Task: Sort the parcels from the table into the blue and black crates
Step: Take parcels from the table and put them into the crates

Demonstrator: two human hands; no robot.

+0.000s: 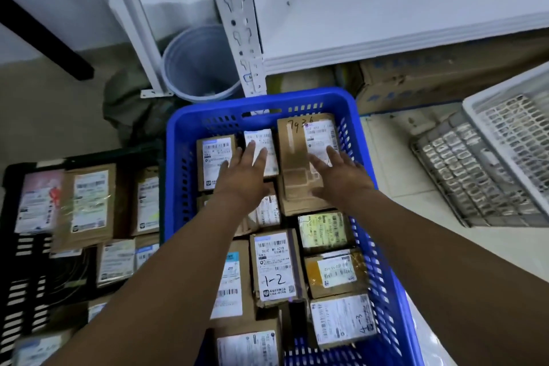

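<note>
Blue plastic, slotted along its walls, forms the blue crate standing on the floor in the middle of the view, and it is packed with cardboard parcels lying label-up. Both arms reach into its far end. The left grip lies flat with straight fingers, the fingertips resting on a small white-labelled parcel and the palm just beside a brown box to its left. The right grip is spread wide, fingers straight, pressing on top of a taller box marked 7936; its fingertips touch that box's white label, and neither grip curls round anything. Nearer the person sit a parcel marked 1-2, a parcel with a greenish label, a parcel with yellow tape and a parcel marked 4-3, all touching side by side. Just left of the blue crate stands the black crate, also holding labelled parcels, among them a long brown envelope tilted over its neighbours. Beyond the blue crate a grey bucket stands beside a white slotted post. To the right, a white crate rests tilted in a grey crate, with a cardboard carton behind them.
</note>
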